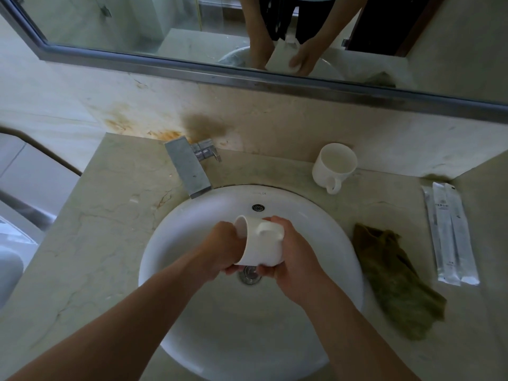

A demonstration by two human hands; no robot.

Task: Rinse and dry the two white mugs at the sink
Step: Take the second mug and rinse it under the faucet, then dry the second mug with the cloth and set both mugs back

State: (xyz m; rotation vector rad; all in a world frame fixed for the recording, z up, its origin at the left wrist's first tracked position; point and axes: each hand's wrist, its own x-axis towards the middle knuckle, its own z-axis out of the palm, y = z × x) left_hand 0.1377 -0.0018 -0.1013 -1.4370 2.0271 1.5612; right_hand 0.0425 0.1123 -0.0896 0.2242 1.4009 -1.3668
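One white mug [261, 243] is held tipped on its side over the round white sink [192, 229], its mouth facing left and its handle up. My left hand [222, 248] grips its rim side, fingers curled under it. My right hand [288, 254] wraps around its base. The second white mug [334, 166] stands upright on the counter behind the sink at the right, handle toward me. An olive-green cloth [393, 281] lies crumpled on the counter right of the sink. No water is visible from the faucet [189, 166].
The drain [250, 273] sits right under the held mug. Two sealed white packets [450, 235] lie at the counter's far right. A mirror [247, 37] runs along the back wall. The beige marble counter [96, 229] extends left of the sink.
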